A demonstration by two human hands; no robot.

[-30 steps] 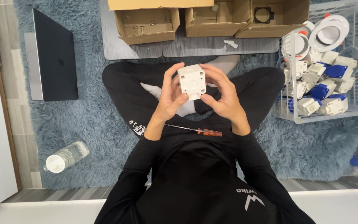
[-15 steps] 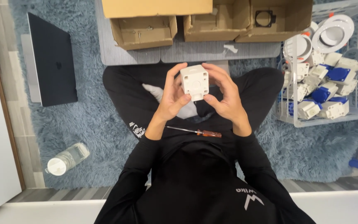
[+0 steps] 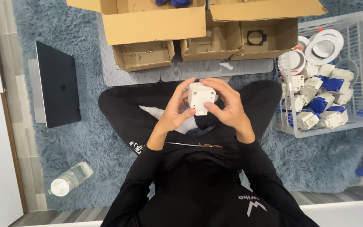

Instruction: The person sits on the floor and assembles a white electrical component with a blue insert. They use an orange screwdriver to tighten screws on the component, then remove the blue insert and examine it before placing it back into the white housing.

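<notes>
I sit cross-legged on a blue shaggy rug and hold a small white plastic socket box (image 3: 201,97) up over my lap with both hands. My left hand (image 3: 174,110) grips its left side, thumb on the lower front. On its right side, my right hand (image 3: 227,105) wraps it with fingers curled over the top. A screwdriver (image 3: 198,145) with a brown handle lies across my lap below the hands, touched by neither hand.
Open cardboard boxes (image 3: 148,25) stand ahead on a grey mat (image 3: 198,69). A white wire basket (image 3: 360,105) at the right holds several white and blue socket parts. A dark closed laptop (image 3: 57,84) lies left; a clear plastic bottle (image 3: 70,179) lies lower left.
Both hands keep holding the white box; the fingers have shifted slightly around it. The view has tipped a little, showing more of the cardboard boxes.
</notes>
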